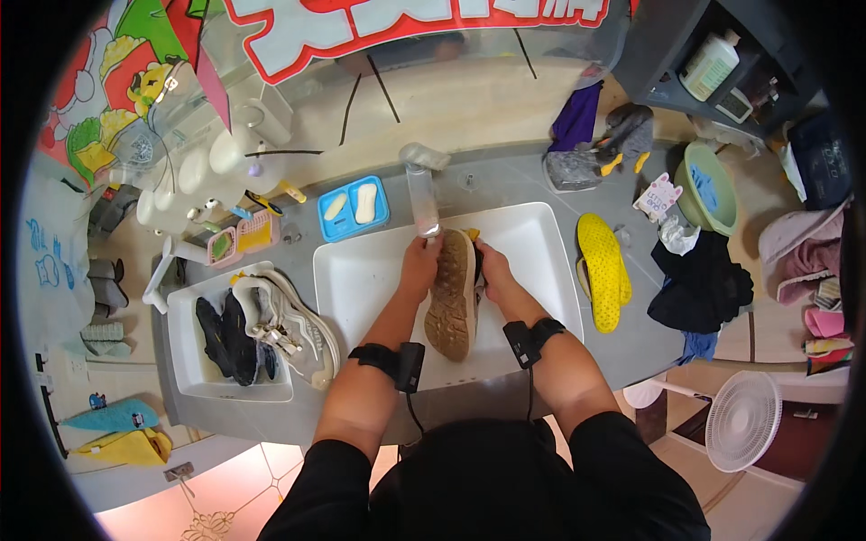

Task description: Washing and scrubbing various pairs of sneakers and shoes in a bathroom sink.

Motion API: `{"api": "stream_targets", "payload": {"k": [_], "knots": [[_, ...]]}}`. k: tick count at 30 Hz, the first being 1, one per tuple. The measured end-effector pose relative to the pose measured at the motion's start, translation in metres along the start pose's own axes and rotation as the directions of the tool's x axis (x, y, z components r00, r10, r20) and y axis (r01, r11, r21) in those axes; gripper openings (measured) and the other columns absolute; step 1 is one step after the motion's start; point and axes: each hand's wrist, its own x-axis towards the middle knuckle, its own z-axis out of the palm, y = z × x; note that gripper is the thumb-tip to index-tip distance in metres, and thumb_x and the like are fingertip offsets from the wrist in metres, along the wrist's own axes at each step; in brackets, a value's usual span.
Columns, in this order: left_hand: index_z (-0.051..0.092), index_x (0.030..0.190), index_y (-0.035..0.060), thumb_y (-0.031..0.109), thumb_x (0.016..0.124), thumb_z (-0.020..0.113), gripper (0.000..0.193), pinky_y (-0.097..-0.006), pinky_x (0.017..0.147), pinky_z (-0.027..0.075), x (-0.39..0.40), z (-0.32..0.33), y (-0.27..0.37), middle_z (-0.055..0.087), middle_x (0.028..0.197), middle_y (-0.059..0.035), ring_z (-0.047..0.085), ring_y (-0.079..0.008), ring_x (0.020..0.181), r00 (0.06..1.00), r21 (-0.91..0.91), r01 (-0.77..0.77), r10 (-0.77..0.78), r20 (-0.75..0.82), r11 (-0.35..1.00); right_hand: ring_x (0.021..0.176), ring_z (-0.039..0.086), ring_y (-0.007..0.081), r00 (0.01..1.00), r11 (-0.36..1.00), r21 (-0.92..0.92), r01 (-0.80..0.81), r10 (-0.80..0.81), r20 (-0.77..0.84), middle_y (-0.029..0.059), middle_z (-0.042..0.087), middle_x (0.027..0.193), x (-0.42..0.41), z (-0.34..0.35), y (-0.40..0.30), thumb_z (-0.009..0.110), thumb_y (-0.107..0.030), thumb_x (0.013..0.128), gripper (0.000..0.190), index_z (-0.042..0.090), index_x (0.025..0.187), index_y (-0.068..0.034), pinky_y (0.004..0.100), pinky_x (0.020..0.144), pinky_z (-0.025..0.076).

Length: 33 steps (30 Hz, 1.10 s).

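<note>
A shoe (452, 308) with a brown, treaded sole is held over the large white sink (362, 291), its sole turned up towards me. My left hand (421, 265) grips its far end from the left, right under the faucet (423, 196). From the right, my right hand (496, 268) holds the same end, near a yellow tab. The shoe's upper is mostly hidden behind the sole. Whether water is running, I cannot tell. A light grey-and-white sneaker (294, 331) leans over the edge of the smaller sink (230, 391) on the left, where dark shoes (233, 338) sit.
Behind the large sink's left part lies a blue soap tray (353, 208) with two soap bars. Yellow insoles (601, 274) rest on the counter at right, before black cloth (700, 287) and a green basin (710, 189). A white fan (743, 420) stands lower right.
</note>
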Motion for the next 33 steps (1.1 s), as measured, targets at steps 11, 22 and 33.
{"api": "stream_targets", "payload": {"k": [11,22,33], "knots": [[0.05,0.133,0.0022,0.042,0.089,0.066,0.062,-0.0314,0.093,0.043,-0.041,-0.047,-0.002,0.062,0.116,-0.0072,0.057,-0.018,0.107,0.956,-0.06,0.082,-0.062,0.286,0.995,0.109,0.06,0.0306,0.999,0.912,0.409,0.037,-0.045,0.01,0.0129,0.059,0.124,-0.028,0.043,0.004,0.044,-0.051,0.099,0.057,0.053,0.129,-0.004,0.0468,0.093,0.05],[0.056,0.126,-0.0002,0.045,0.079,0.076,0.069,-0.0336,0.093,0.047,-0.059,-0.083,-0.024,0.066,0.114,-0.0132,0.061,-0.0203,0.106,0.921,0.301,0.089,-0.193,0.338,0.95,0.118,0.054,0.0308,0.99,0.932,0.362,-0.029,-0.024,0.142,0.0115,0.057,0.129,-0.006,0.038,0.021,0.043,-0.052,0.098,0.053,0.052,0.13,-0.009,0.0539,0.097,0.044],[0.057,0.125,0.0093,0.04,0.06,0.086,0.077,-0.0424,0.089,0.045,-0.083,-0.084,0.03,0.064,0.098,-0.0136,0.06,-0.0346,0.095,0.893,0.892,-0.365,0.371,0.253,0.269,0.115,0.055,0.0277,0.913,0.979,-0.023,-0.204,0.199,0.356,0.0086,0.058,0.125,-0.031,0.027,-0.025,0.058,-0.063,0.085,0.066,0.055,0.129,-0.014,0.0534,0.091,0.044]]}}
